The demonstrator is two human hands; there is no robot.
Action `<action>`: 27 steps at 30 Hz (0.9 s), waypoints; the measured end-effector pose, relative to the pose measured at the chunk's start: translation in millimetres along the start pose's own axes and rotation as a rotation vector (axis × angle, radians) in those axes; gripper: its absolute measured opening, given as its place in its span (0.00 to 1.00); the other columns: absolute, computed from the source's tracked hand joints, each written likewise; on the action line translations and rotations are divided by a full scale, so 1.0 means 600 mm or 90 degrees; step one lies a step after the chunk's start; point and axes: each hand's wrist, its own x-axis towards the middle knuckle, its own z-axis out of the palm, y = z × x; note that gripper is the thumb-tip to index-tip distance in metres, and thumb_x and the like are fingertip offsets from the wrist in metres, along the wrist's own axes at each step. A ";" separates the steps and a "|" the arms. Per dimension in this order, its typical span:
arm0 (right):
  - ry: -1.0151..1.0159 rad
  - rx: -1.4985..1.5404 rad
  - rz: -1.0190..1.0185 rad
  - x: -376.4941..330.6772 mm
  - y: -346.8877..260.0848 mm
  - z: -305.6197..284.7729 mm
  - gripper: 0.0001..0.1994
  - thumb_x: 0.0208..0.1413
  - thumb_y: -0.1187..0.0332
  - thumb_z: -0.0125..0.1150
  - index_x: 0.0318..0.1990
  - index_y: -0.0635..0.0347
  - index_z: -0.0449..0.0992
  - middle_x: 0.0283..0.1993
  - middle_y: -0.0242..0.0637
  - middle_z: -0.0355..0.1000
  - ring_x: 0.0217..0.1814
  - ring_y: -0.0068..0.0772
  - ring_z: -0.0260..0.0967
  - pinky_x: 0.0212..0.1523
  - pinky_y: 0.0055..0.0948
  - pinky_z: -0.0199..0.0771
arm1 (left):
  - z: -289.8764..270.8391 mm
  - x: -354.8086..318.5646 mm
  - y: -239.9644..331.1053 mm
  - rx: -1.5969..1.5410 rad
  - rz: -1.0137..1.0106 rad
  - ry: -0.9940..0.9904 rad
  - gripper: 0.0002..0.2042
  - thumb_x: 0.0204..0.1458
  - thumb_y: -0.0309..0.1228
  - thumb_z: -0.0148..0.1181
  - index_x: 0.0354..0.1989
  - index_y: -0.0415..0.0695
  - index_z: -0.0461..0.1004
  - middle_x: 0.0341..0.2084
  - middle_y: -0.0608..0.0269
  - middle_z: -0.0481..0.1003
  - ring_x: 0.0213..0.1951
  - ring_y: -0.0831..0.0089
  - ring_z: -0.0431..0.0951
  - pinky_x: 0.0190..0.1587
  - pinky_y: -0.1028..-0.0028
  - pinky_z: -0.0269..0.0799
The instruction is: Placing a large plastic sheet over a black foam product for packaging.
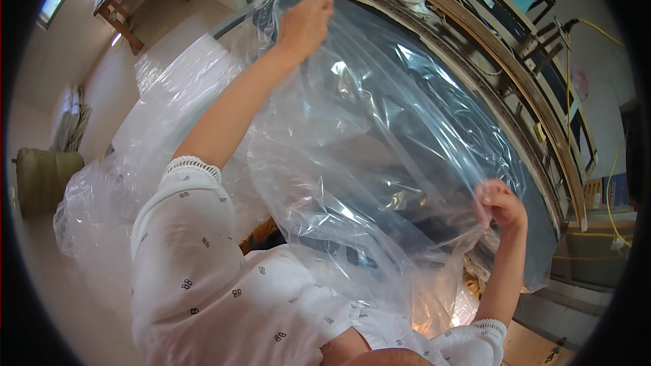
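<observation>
While left hand (305,26) is gripping clear film (369,142) along the far side of the dark surface (539,240), right hand (502,203) is pinching it rightward. Uneven tugging could be risking tears.

Small paired dark characters (237,293) repeat across the white shirt (217,318).

The plastic sheeting (380,122) is clear, streaked with white and pale-blue glints; the surface (539,244) beneath is dark slate grey. The shirt (285,298) is white — dotted with small black motifs. Brown wooden rails (542,98), a yellow cord (568,88) and an olive-brown drum (46,179) — plain, unpatterned — add colour.
</observation>
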 end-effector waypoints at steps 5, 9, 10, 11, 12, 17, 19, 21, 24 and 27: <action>0.109 0.134 -0.013 -0.051 0.034 -0.042 0.12 0.40 0.63 0.61 0.18 0.63 0.69 0.13 0.37 0.64 0.11 0.28 0.59 0.14 0.25 0.58 | 0.006 0.042 -0.149 0.192 -0.094 0.048 0.04 0.44 0.32 0.55 0.28 0.47 0.72 0.29 0.61 0.72 0.36 0.59 0.72 0.37 0.62 0.62; 0.136 0.188 -0.039 -0.052 0.053 -0.055 0.12 0.40 0.64 0.62 0.19 0.64 0.69 0.12 0.37 0.63 0.10 0.28 0.59 0.12 0.25 0.57 | 0.014 0.059 -0.193 0.206 -0.071 0.035 0.05 0.40 0.34 0.57 0.26 0.50 0.76 0.29 0.63 0.74 0.40 0.61 0.71 0.41 0.61 0.56; 0.136 0.190 -0.037 -0.051 0.048 -0.053 0.12 0.40 0.64 0.62 0.19 0.64 0.69 0.12 0.37 0.63 0.10 0.28 0.59 0.12 0.25 0.57 | 0.018 0.063 -0.194 0.206 -0.072 0.032 0.05 0.40 0.34 0.57 0.26 0.50 0.76 0.29 0.63 0.74 0.40 0.61 0.71 0.41 0.61 0.56; 0.132 0.198 -0.028 -0.049 0.043 -0.047 0.13 0.40 0.64 0.62 0.19 0.64 0.69 0.12 0.36 0.63 0.10 0.28 0.59 0.12 0.25 0.56 | 0.023 0.068 -0.196 0.200 -0.089 0.000 0.05 0.40 0.35 0.57 0.25 0.50 0.76 0.28 0.62 0.74 0.39 0.62 0.72 0.40 0.61 0.57; 0.128 0.205 -0.020 -0.047 0.040 -0.044 0.13 0.40 0.64 0.62 0.19 0.64 0.69 0.13 0.36 0.63 0.10 0.28 0.58 0.12 0.25 0.56 | 0.028 0.073 -0.194 0.193 -0.105 -0.032 0.06 0.39 0.35 0.58 0.25 0.50 0.76 0.28 0.62 0.75 0.37 0.62 0.72 0.39 0.62 0.57; 0.172 0.202 -0.021 -0.044 0.041 -0.042 0.13 0.41 0.63 0.62 0.20 0.64 0.68 0.14 0.36 0.63 0.10 0.27 0.58 0.11 0.23 0.56 | 0.050 0.080 -0.191 0.154 -0.128 -0.060 0.06 0.41 0.35 0.57 0.27 0.48 0.76 0.27 0.61 0.75 0.33 0.62 0.74 0.40 0.62 0.59; 0.187 0.195 -0.021 -0.039 0.037 -0.036 0.13 0.42 0.63 0.62 0.21 0.64 0.68 0.14 0.35 0.63 0.10 0.27 0.58 0.11 0.22 0.56 | 0.057 0.074 -0.206 0.143 -0.129 -0.051 0.06 0.42 0.33 0.57 0.28 0.48 0.75 0.26 0.60 0.75 0.32 0.62 0.74 0.40 0.63 0.61; 0.186 0.187 -0.023 -0.032 0.022 -0.018 0.14 0.45 0.61 0.60 0.24 0.62 0.67 0.14 0.34 0.62 0.10 0.25 0.57 0.11 0.21 0.56 | 0.059 0.074 -0.217 0.023 -0.149 -0.006 0.06 0.43 0.31 0.57 0.29 0.45 0.74 0.24 0.61 0.75 0.31 0.65 0.74 0.37 0.68 0.65; 0.179 0.115 -0.025 -0.029 0.010 -0.011 0.13 0.49 0.59 0.57 0.26 0.60 0.66 0.16 0.31 0.62 0.13 0.23 0.58 0.12 0.21 0.57 | 0.029 0.089 -0.209 -0.133 -0.193 0.046 0.07 0.45 0.31 0.59 0.32 0.44 0.73 0.22 0.66 0.74 0.28 0.76 0.73 0.33 0.78 0.67; 0.324 -0.093 0.038 -0.007 -0.034 -0.002 0.12 0.53 0.60 0.54 0.27 0.57 0.65 0.18 0.29 0.62 0.17 0.19 0.59 0.16 0.19 0.58 | -0.041 0.111 -0.158 -0.160 -0.157 0.028 0.06 0.48 0.30 0.57 0.32 0.42 0.73 0.23 0.69 0.73 0.29 0.81 0.72 0.34 0.80 0.67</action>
